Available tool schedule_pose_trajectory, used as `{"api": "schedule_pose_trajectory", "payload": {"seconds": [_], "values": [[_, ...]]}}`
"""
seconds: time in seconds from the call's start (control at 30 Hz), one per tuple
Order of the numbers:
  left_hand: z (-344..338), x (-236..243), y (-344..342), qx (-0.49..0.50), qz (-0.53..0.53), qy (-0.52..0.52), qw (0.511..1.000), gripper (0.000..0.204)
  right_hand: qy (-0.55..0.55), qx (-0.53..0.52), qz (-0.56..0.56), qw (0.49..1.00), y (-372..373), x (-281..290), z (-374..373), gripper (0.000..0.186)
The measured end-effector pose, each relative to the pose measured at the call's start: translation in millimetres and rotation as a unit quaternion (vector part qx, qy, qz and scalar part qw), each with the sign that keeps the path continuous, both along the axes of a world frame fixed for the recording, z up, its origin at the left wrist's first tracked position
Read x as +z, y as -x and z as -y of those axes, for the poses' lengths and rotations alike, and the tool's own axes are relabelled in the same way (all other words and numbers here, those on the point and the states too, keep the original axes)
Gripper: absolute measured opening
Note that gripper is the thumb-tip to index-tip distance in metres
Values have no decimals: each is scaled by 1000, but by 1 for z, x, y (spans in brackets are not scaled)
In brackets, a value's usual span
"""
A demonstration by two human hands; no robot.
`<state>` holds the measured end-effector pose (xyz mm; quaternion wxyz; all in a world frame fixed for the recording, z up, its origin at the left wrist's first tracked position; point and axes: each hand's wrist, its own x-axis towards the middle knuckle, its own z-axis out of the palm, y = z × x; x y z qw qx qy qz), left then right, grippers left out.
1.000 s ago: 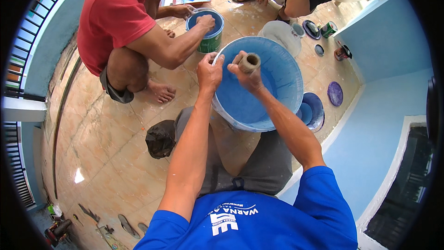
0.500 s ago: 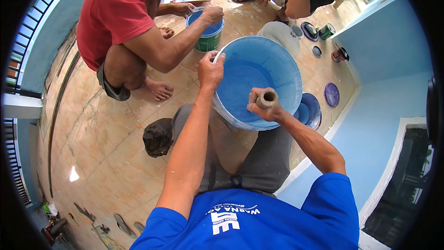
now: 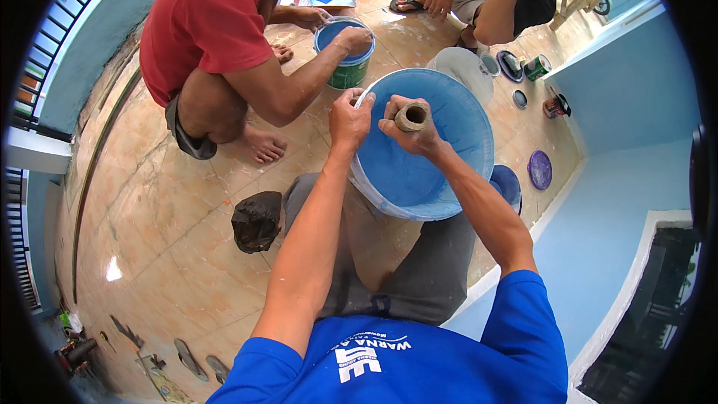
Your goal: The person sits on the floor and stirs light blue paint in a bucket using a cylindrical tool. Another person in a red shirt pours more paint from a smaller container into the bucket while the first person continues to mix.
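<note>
Sandals (image 3: 191, 360), dark and flat, low on beige marbled tiles (image 3: 164, 247). Crouching co-worker (image 3: 206, 30) in red short-sleeved shirt. Crumpled black plastic bag (image 3: 256, 222) on the tiles. Small round green-sided bucket (image 3: 350, 75), blue inside, under the co-worker's hands. Left hand (image 3: 350, 121) clamped on rim of wide round whitish bucket (image 3: 471, 123), blue inside, just ahead of grey-trousered legs (image 3: 434, 265). Right hand (image 3: 417, 141) wrapped round thick brown hollow tube (image 3: 402, 121) over the wide bucket's interior, lower end hidden. Then purple-blue round bucket (image 3: 507, 185) and flat purple disc-shaped lid (image 3: 540, 170).
</note>
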<state>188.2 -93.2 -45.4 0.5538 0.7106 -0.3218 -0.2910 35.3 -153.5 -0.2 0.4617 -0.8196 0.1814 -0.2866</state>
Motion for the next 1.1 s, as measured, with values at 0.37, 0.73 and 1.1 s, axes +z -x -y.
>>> {"api": "schedule_pose_trajectory", "payload": {"seconds": [0.37,0.73,1.1], "values": [[-2,2,1,6,17,-3,1000,33,-11,-42,-57,997,74,-17,-29,22],[1,-5,3,14,27,-1,1000,32,-223,-165,178,944,109,31,-47,15],[-3,5,3,9,6,3,1000,33,-236,-284,336,866,156,168,-20,27]]}}
